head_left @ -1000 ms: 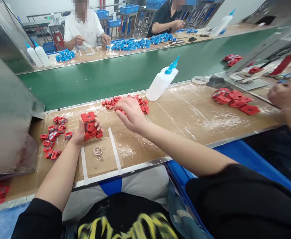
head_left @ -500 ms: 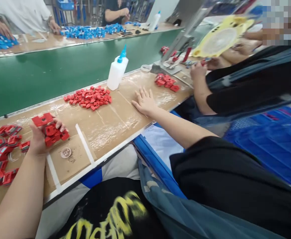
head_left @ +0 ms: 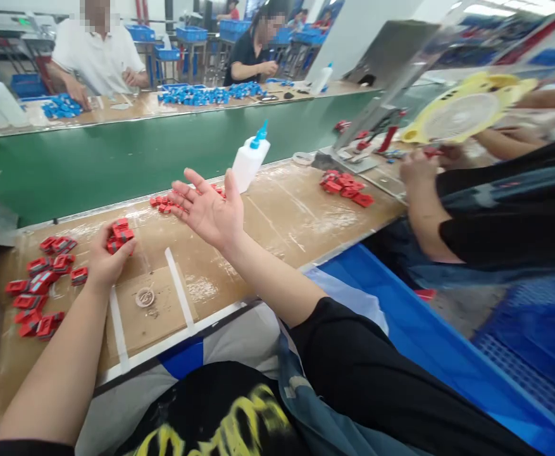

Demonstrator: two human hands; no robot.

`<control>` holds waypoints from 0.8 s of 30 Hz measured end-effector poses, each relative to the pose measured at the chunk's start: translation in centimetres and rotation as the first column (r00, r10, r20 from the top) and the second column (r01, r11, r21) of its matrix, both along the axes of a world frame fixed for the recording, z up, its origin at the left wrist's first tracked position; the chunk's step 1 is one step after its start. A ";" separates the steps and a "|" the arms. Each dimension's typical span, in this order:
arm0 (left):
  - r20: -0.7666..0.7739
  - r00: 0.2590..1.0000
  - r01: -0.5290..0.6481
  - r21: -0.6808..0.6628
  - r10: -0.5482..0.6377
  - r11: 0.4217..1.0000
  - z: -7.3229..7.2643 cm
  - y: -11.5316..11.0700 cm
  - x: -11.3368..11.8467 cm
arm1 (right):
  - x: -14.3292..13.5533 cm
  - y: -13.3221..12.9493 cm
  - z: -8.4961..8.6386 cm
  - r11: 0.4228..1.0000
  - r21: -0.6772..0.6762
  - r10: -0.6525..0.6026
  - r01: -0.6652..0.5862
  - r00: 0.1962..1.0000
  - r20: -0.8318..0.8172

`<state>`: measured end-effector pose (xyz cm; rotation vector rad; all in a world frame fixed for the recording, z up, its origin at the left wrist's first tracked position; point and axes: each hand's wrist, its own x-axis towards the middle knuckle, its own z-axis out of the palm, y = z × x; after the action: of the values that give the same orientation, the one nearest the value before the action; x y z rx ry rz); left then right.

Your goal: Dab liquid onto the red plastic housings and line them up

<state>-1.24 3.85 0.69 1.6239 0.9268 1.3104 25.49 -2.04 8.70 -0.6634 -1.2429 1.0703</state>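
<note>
My left hand [head_left: 105,258] is wrapped round a few red plastic parts [head_left: 121,234] above the left part of the bench. Its fingertips are partly hidden behind the parts. Raised over the bench, my right hand [head_left: 213,212] has its palm turned up and its fingers spread, with nothing in it. Behind that hand lies a pile of small red pieces [head_left: 161,204], mostly covered by it. A white bottle with a blue nozzle [head_left: 249,166] stands just beyond. Red parts with grey bands [head_left: 40,283] lie grouped left of my left hand.
A small round dish [head_left: 145,297] sits on a cardboard piece near the front edge. More red parts [head_left: 346,187] lie at right, near a metal stand [head_left: 367,136] and a co-worker's arm. A green belt [head_left: 116,158] runs behind; blue bins [head_left: 429,329] stand at lower right.
My right hand has lifted off the bench, moved left and turned palm up. Fewer red parts show in my left hand. The view has shifted, showing more of the far side.
</note>
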 end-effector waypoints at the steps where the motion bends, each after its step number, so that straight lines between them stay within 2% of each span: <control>1: -0.050 0.998 -0.020 0.047 0.023 0.999 -0.1 0.0 -0.3 | -1.1 0.4 -0.9 0.999 0.015 0.047 -0.047 0.998 0.041; 3: -0.121 0.992 -0.029 0.114 0.043 0.993 0.0 -0.2 -0.5 | -2.6 0.7 -2.7 0.982 0.088 0.137 -0.165 0.955 0.263; 4: -0.146 0.988 -0.020 0.134 0.040 0.991 0.0 -0.3 -0.5 | -3.1 0.6 -3.6 0.964 0.128 0.161 -0.234 0.893 0.420; 6: -0.174 0.985 0.022 0.147 0.004 0.989 0.1 -0.6 -0.2 | -3.7 -0.2 -5.0 0.912 0.168 0.159 -0.375 0.699 0.698; 8: -0.180 0.983 0.065 0.138 -0.040 0.988 0.2 -0.7 0.2 | -4.0 -1.1 -5.7 0.868 0.167 0.117 -0.467 0.521 0.846; 10: -0.187 0.980 0.098 0.121 -0.075 0.988 0.3 -0.9 0.5 | -4.2 -1.7 -6.1 0.848 0.157 0.089 -0.506 0.428 0.899; 15: -0.164 0.970 0.188 0.057 -0.177 0.980 0.1 -1.0 0.9 | -5.0 -1.8 -6.4 0.840 0.185 0.010 -0.510 0.356 0.934; 18: -0.170 0.965 0.211 0.054 -0.199 0.976 -0.1 -0.9 1.0 | -5.4 -1.9 -6.6 0.842 0.203 -0.028 -0.500 0.334 0.942; 21: -0.210 0.959 0.213 0.098 -0.189 0.972 -0.2 -0.7 1.1 | -5.4 -2.2 -6.7 0.843 0.198 0.005 -0.500 0.376 0.927; 24: -0.223 0.956 0.217 0.105 -0.189 0.971 -0.3 -0.5 1.1 | -5.3 -2.5 -6.6 0.830 0.163 0.107 -0.534 0.439 0.892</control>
<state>-0.14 3.37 0.38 1.9333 0.7861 1.0895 20.21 -4.54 2.11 -0.6204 -2.5277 0.6818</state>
